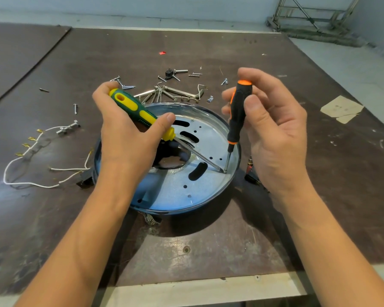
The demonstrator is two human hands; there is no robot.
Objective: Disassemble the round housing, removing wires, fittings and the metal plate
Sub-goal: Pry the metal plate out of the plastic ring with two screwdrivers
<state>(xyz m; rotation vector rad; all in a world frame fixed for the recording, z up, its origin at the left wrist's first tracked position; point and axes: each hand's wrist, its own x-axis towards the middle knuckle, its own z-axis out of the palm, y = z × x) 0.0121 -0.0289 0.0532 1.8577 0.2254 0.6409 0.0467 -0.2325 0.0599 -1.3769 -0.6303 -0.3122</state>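
The round housing lies on the brown table with its open side up. Inside it sits the perforated metal plate with slots and a central hole. My left hand grips a green-and-yellow screwdriver, its shaft slanting down to the plate's right edge. My right hand holds a black-and-orange screwdriver nearly upright. Both tips meet at one spot near the housing's right rim. White wires with brass terminals lie loose on the table at the left.
Loose screws and bolts, a set of hex keys and a small black fitting lie behind the housing. A metal clamp sits at the left. Paper scraps lie at the right. A metal frame stands beyond the table.
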